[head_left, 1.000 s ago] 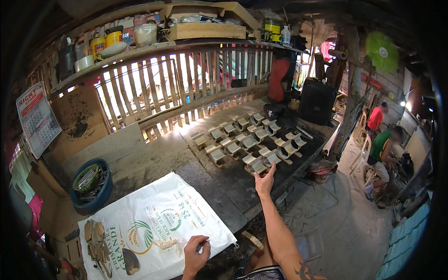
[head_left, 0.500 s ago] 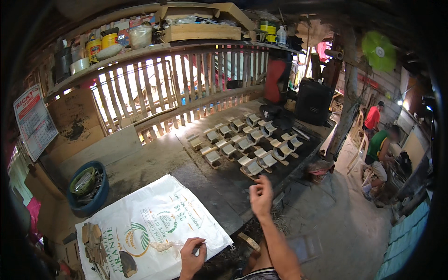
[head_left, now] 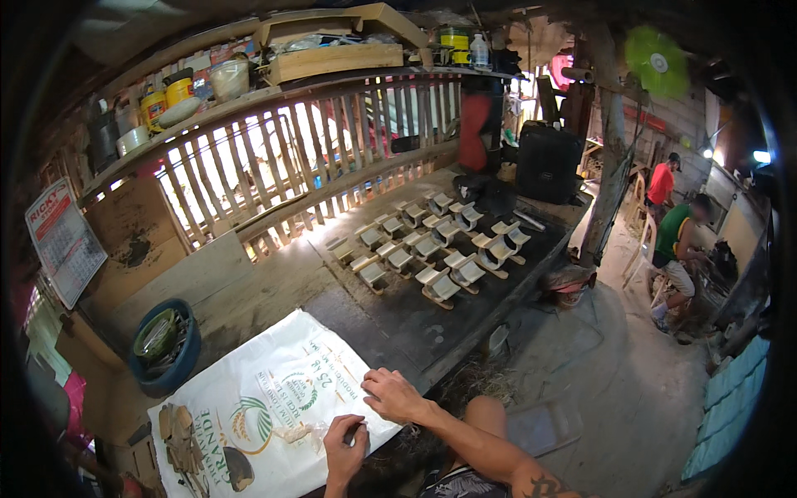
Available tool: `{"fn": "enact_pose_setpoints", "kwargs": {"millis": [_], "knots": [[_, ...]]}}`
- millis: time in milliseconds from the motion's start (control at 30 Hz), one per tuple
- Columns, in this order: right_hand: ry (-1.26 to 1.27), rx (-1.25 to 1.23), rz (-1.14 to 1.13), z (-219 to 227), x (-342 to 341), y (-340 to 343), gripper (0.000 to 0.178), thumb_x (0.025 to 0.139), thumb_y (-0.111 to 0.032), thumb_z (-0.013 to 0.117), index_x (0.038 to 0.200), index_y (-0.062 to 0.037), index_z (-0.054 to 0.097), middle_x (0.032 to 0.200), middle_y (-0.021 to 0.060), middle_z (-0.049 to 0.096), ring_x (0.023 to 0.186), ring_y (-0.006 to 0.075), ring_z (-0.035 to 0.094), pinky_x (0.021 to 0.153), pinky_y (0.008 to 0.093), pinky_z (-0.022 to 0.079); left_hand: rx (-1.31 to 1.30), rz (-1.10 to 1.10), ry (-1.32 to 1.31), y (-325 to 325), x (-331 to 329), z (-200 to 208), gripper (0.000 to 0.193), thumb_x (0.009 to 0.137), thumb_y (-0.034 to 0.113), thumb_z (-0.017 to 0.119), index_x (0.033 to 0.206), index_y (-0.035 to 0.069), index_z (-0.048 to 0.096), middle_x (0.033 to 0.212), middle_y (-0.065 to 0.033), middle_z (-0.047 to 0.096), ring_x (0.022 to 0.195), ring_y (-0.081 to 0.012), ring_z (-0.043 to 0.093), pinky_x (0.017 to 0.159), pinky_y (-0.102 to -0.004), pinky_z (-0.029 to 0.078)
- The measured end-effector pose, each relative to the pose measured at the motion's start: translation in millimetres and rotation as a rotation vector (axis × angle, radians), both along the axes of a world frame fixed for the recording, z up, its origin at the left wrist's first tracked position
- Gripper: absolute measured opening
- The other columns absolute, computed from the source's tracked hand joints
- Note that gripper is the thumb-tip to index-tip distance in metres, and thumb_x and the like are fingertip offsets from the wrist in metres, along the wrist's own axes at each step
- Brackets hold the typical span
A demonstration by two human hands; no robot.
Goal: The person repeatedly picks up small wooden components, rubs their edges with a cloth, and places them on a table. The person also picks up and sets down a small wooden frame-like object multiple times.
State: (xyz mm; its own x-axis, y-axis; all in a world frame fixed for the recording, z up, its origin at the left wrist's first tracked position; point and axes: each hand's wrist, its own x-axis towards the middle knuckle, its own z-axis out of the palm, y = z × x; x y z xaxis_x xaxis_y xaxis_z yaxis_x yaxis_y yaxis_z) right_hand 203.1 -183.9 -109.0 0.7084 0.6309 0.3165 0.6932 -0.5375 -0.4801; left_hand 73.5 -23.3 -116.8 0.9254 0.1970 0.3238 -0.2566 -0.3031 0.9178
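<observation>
My left hand [head_left: 345,446] is at the front edge of a white printed sack [head_left: 332,398], its fingers curled in; whatever sits between them is too small to make out. Just beyond it, my right hand [head_left: 393,397] reaches over the sack's right part, fingers loosely bent and somewhat apart, with nothing visible in them. A crumpled clear plastic scrap [head_left: 292,433] lies left of my left hand. Farther off, several pale curved half-round pieces [head_left: 437,283] on small wooden bases stand in rows on the dark tabletop.
A blue basin [head_left: 193,349] holding a green bowl and thin tools stands left. Wood strips [head_left: 179,436] and a dark rounded piece [head_left: 239,470] lie on the sack. A black speaker-like case [head_left: 548,163] is at the far right. Two people [head_left: 677,236] sit beyond; a green fan [head_left: 656,62] hangs above.
My right hand has come down and left from beside the curved pieces to the sack, close to my left hand. My left hand has barely moved. The view has shifted slightly.
</observation>
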Motion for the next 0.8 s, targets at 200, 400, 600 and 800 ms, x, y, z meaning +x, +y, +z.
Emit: {"fn": "enact_pose_setpoints", "kwargs": {"millis": [200,400,600,800], "knots": [[-0.055,-0.046,-0.053,-7.5,-11.4,0.8,0.033,0.093,-0.025,0.072,0.119,-0.0048,0.072,0.13,0.0107,0.065,0.121,0.0309,0.06,0.1,0.0479,0.048,-0.062,-0.002,0.019,-1.1,-3.1,8.2,0.018,0.091,-0.003,0.071,0.109,-0.004,0.072,0.106,-0.0134,0.071,0.093,-0.0214,0.071,0.085,-0.0316,0.057],[-0.104,0.173,-0.065,17.4,-43.1,-1.3,0.031,0.094,-0.022,0.07,0.118,-0.0021,0.07,0.125,0.0165,0.069,0.116,0.037,0.064,0.098,0.0492,0.05,0.202,-0.211,-0.045,-24.9,-79.8,-21.6,0.018,0.088,-0.002,0.071,0.106,0.0,0.072,0.103,-0.0163,0.073,0.095,-0.0287,0.072,0.087,-0.0364,0.057],[0.571,0.348,0.519,-6.9,-157.0,2.7,0.029,0.1,-0.03,0.07,0.104,-0.0016,0.072,0.094,0.0179,0.072,0.087,0.0328,0.071,0.077,0.0406,0.056,0.352,-0.348,0.368,-1.1,-150.7,-195.2,0.026,0.097,0.019,0.07,0.117,0.002,0.072,0.112,-0.0157,0.072,0.091,-0.0264,0.071,0.081,-0.0373,0.059],[0.731,0.113,0.328,-125.5,-178.4,3.3,0.028,0.1,-0.024,0.062,0.11,0.0,0.073,0.107,0.0241,0.073,0.1,0.0421,0.071,0.084,0.0504,0.055,0.469,-0.544,0.735,21.2,-131.6,-261.2,0.028,0.092,0.022,0.075,0.114,0.006,0.076,0.112,-0.0156,0.077,0.1,-0.0288,0.074,0.083,-0.0423,0.059]]}}
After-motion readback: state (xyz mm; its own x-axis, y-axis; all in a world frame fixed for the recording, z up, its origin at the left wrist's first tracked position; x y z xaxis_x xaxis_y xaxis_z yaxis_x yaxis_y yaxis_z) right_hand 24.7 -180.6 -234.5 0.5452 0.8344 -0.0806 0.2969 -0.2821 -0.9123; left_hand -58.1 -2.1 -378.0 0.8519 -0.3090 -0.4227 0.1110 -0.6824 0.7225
